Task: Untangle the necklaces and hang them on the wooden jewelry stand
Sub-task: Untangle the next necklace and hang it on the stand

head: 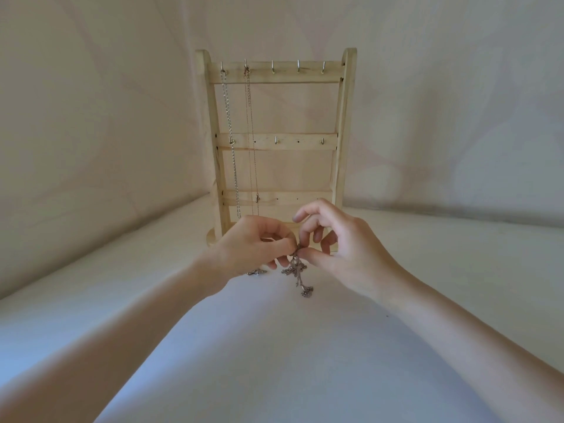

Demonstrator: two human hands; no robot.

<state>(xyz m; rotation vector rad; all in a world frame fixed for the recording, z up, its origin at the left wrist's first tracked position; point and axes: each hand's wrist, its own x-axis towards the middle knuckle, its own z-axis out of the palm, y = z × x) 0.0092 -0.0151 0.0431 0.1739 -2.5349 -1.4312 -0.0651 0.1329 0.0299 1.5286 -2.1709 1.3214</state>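
- While both hands work the knot, the left hand (256,242) and right hand (341,239) each pinch the tangled necklace (297,270) between thumb and forefinger, other fingers loosely curled; a hard pull would likely tighten the snarl or snap a fine link.
- Its charms trail onto the white cloth surface (274,346), just in front of the wooden jewelry stand (343,132).
- A careless knuckle could nudge the stand and swing the two hung chains (232,148) off their hooks.
- Behind, draped pale fabric (91,117) closes off the room; nothing else shows.
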